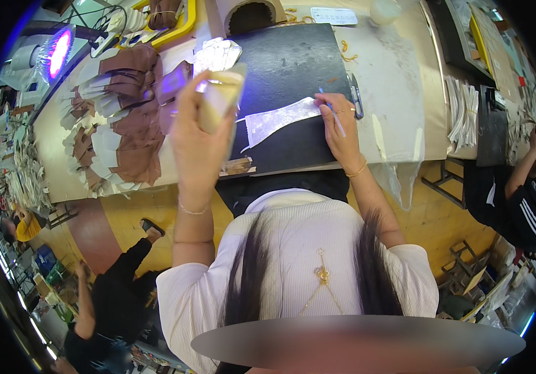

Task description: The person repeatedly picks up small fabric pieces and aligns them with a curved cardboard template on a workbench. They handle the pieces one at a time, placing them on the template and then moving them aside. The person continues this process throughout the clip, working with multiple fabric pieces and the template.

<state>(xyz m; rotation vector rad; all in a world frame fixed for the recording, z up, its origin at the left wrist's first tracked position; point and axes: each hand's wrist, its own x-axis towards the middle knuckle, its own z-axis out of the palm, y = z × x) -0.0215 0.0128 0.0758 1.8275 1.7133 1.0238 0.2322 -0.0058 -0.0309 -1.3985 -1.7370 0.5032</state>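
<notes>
Holding a pale piece (pixel 221 93) aloft, apparently leather; right hand (pixel 341 128) grips brush (pixel 333 113).

Lamp (pixel 56 53) glare — workbench (pixel 399 81) top cropped

A beige workbench (pixel 399 87) carries a black mat (pixel 293 68) and brown leather pieces (pixel 132 134).

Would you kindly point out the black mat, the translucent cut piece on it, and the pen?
black mat (pixel 286 62), head view, bare upper middle.
translucent cut piece (pixel 277 119), head view, its middle.
pen (pixel 336 121), head view, lower shaft.
</notes>
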